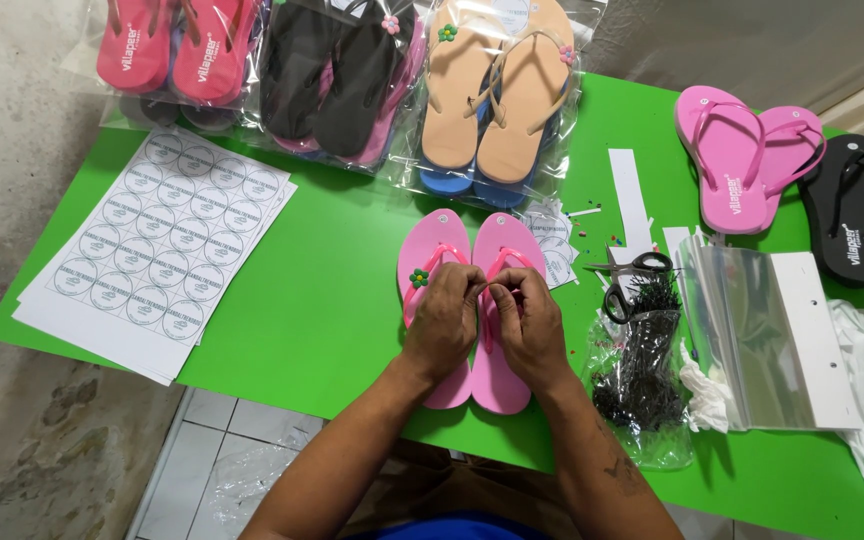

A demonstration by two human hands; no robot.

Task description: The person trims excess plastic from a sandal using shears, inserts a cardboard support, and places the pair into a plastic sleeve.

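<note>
Hands pinching pink sandal straps, pair beneath grip

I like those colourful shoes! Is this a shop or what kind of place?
Probably a small packing workshop, not a shop: bagged flip-flops, sticker sheets and empty clear bags lie on a green table.

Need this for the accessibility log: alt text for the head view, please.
Both hands, left hand and right hand, pinch the straps of a pair of pink flip-flops on a green table. Bagged flip-flops lie behind, a sticker sheet to the left, scissors and clear bags to the right.
</note>
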